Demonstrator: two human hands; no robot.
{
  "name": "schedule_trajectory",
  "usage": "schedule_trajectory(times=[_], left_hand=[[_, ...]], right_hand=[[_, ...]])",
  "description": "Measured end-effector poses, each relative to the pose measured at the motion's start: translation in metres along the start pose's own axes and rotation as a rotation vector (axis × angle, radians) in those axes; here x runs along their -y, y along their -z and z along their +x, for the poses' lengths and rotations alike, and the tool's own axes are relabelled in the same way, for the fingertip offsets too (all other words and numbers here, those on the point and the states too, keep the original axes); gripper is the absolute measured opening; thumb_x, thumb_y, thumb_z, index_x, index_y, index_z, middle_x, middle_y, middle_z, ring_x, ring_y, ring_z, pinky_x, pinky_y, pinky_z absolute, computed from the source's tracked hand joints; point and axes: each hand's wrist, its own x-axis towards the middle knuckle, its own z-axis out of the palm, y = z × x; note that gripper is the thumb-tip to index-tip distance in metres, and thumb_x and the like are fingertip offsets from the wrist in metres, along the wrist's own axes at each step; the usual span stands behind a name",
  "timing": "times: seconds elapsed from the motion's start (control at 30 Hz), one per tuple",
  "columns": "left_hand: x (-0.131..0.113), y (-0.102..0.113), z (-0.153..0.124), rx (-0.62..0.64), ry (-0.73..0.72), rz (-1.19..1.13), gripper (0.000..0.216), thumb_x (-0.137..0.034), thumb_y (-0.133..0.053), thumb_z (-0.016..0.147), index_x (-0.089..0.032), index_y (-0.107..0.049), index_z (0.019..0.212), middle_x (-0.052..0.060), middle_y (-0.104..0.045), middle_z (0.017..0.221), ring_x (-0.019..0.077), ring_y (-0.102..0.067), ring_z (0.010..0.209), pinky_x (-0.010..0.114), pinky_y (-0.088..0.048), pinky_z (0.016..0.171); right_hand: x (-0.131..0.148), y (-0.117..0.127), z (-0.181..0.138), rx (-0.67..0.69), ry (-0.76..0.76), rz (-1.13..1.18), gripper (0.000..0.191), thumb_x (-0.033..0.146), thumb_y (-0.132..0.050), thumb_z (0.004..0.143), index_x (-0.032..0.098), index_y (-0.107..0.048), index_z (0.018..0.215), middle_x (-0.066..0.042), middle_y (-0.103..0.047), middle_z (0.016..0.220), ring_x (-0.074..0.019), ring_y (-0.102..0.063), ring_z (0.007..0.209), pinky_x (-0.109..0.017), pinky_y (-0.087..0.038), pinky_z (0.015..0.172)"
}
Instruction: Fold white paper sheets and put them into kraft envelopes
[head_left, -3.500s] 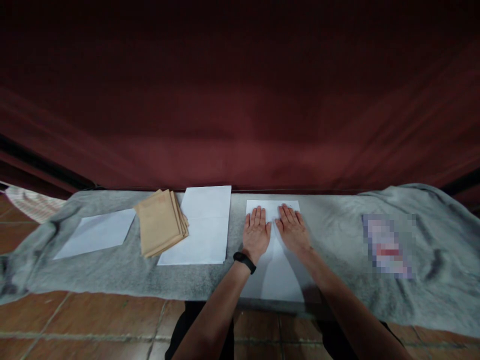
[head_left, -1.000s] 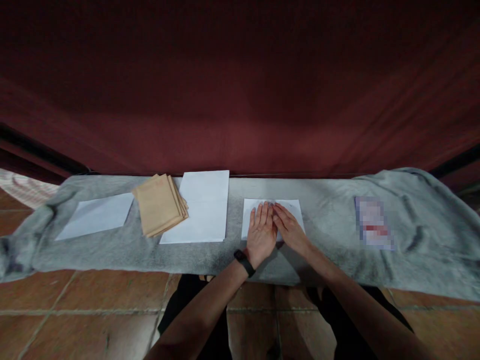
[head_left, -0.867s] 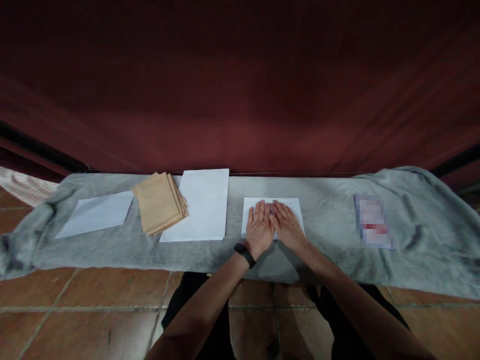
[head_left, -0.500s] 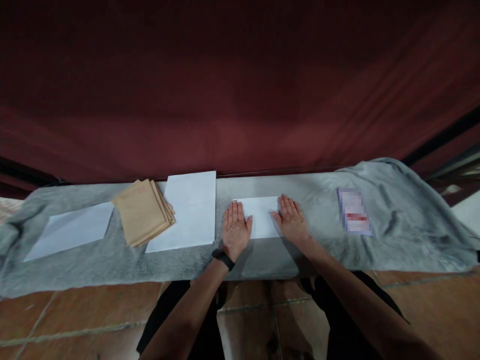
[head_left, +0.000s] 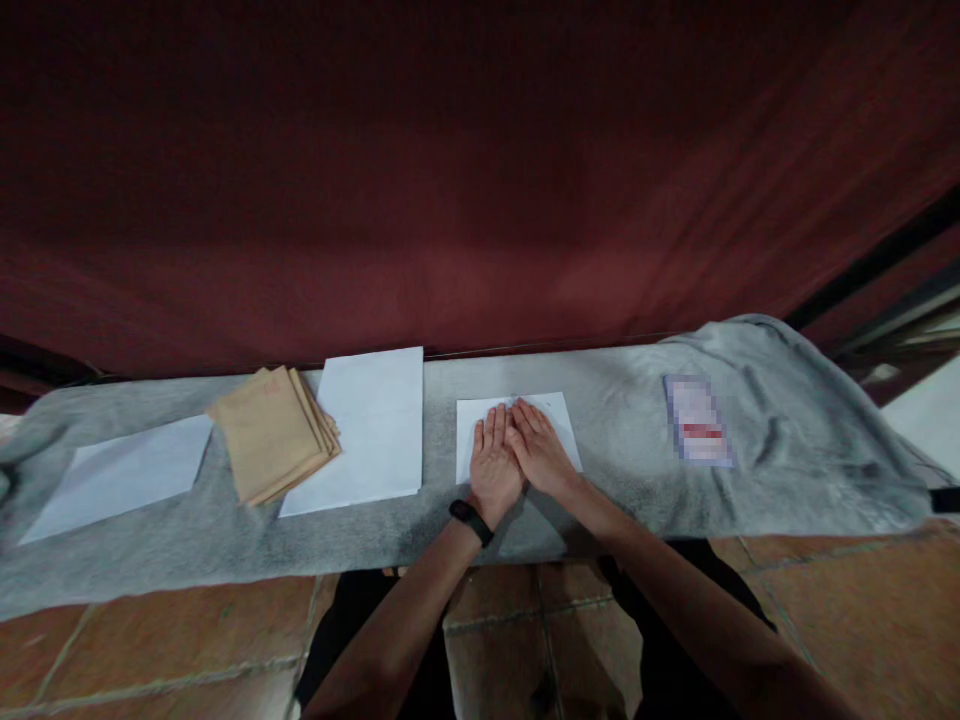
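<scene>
A small white sheet of paper [head_left: 466, 440] lies flat in front of me, its middle covered by both hands. My left hand [head_left: 496, 468] rests palm down on it with the fingers stretched out and holds nothing; a dark band circles that wrist. Also palm down on the paper is my right hand [head_left: 541, 450], its fingers extended and its thumb side touching the left hand. The paper's left part and its upper right corner show past the hands. Whether it is folded or layered, I cannot tell.
Left of my hands lies a larger stack of white paper [head_left: 379, 430], partly under several brown envelopes [head_left: 274, 435]. Farther left is another white sheet [head_left: 124, 475]. A blurred purple-and-white packet [head_left: 699, 420] lies to the right. Grey cloth [head_left: 622, 410] covers the bench; a dark red curtain [head_left: 480, 200] hangs behind.
My hands have slid inward from the paper's two side edges to its middle, where they now touch. The whole view has shifted slightly.
</scene>
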Motion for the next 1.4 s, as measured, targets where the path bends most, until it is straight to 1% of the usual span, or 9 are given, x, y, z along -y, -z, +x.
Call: schedule_trajectory(times=[0.07, 0.2, 0.4, 0.73, 0.97, 1.07, 1.17, 1.3, 1.4], left_hand=[[0.000, -0.004, 0.000, 0.015, -0.002, 0.019, 0.059, -0.020, -0.035, 0.101, -0.008, -0.034, 0.159, 0.015, -0.029, 0.168, 0.0279, -0.020, 0.158, 0.050, -0.021, 0.129], [0.008, -0.005, -0.002, -0.037, 0.023, 0.040, 0.057, -0.021, -0.028, 0.103, -0.003, -0.035, 0.157, 0.017, -0.033, 0.166, 0.0264, -0.022, 0.157, 0.047, -0.024, 0.129], [0.023, -0.004, -0.004, -0.114, 0.109, 0.053, 0.059, -0.033, -0.030, 0.106, -0.001, -0.037, 0.156, 0.020, -0.036, 0.164, 0.0274, -0.028, 0.156, 0.046, -0.027, 0.127], [0.047, -0.001, -0.014, -0.164, 0.177, 0.045, 0.064, -0.038, -0.033, 0.106, 0.000, -0.036, 0.157, 0.023, -0.035, 0.163, 0.0312, -0.033, 0.153, 0.050, -0.029, 0.126], [0.051, 0.003, -0.018, -0.138, 0.200, 0.050, 0.061, -0.033, -0.032, 0.105, 0.001, -0.037, 0.155, 0.023, -0.035, 0.163, 0.0319, -0.032, 0.154, 0.050, -0.029, 0.126], [0.042, 0.007, -0.017, -0.180, 0.221, 0.053, 0.060, -0.032, -0.032, 0.105, 0.002, -0.037, 0.155, 0.024, -0.036, 0.162, 0.0319, -0.031, 0.154, 0.052, -0.026, 0.127], [0.026, 0.008, -0.016, -0.208, 0.158, 0.033, 0.060, -0.030, -0.032, 0.105, -0.001, -0.032, 0.158, 0.021, -0.032, 0.165, 0.0291, -0.023, 0.157, 0.052, -0.023, 0.128], [0.007, -0.001, -0.013, -0.107, 0.045, 0.002, 0.058, -0.019, -0.027, 0.103, -0.003, -0.030, 0.159, 0.017, -0.031, 0.167, 0.0252, -0.019, 0.158, 0.047, -0.026, 0.129], [0.004, -0.008, -0.013, -0.072, 0.042, -0.005, 0.059, -0.016, -0.025, 0.102, -0.003, -0.030, 0.159, 0.017, -0.032, 0.167, 0.0253, -0.020, 0.158, 0.047, -0.027, 0.128]], right_hand=[[0.002, -0.007, 0.000, 0.011, -0.005, -0.006, 0.063, 0.040, -0.018, 0.109, 0.005, -0.044, 0.154, -0.018, -0.043, 0.161, -0.0243, -0.034, 0.153, -0.045, -0.026, 0.127], [-0.007, -0.010, -0.003, -0.029, 0.024, -0.064, 0.062, 0.041, -0.022, 0.109, 0.004, -0.042, 0.155, -0.019, -0.041, 0.162, -0.0266, -0.033, 0.153, -0.048, -0.025, 0.127], [-0.021, -0.010, -0.005, -0.110, -0.012, -0.156, 0.062, 0.042, -0.034, 0.108, 0.003, -0.039, 0.156, -0.021, -0.039, 0.162, -0.0300, -0.035, 0.152, -0.049, -0.027, 0.124], [-0.045, 0.001, -0.012, -0.129, -0.096, -0.302, 0.066, 0.044, -0.034, 0.107, -0.001, -0.036, 0.157, -0.024, -0.039, 0.161, -0.0340, -0.038, 0.150, -0.050, -0.029, 0.123], [-0.059, 0.008, -0.021, -0.177, -0.116, -0.326, 0.065, 0.043, -0.034, 0.107, 0.000, -0.037, 0.156, -0.025, -0.042, 0.159, -0.0365, -0.041, 0.147, -0.055, -0.032, 0.121], [-0.053, 0.008, -0.020, -0.200, -0.129, -0.290, 0.065, 0.040, -0.030, 0.108, -0.004, -0.037, 0.155, -0.028, -0.041, 0.159, -0.0376, -0.039, 0.149, -0.056, -0.031, 0.121], [-0.034, 0.004, -0.017, -0.169, -0.047, -0.202, 0.062, 0.037, -0.026, 0.108, 0.001, -0.033, 0.158, -0.023, -0.037, 0.162, -0.0333, -0.034, 0.152, -0.054, -0.030, 0.123], [-0.005, -0.008, -0.015, -0.055, 0.084, -0.087, 0.059, 0.035, -0.021, 0.109, 0.007, -0.036, 0.158, -0.016, -0.039, 0.164, -0.0242, -0.032, 0.154, -0.046, -0.027, 0.127], [-0.001, -0.014, -0.017, -0.050, 0.075, -0.093, 0.059, 0.036, -0.021, 0.109, 0.005, -0.038, 0.157, -0.018, -0.040, 0.162, -0.0245, -0.032, 0.154, -0.047, -0.025, 0.127]])
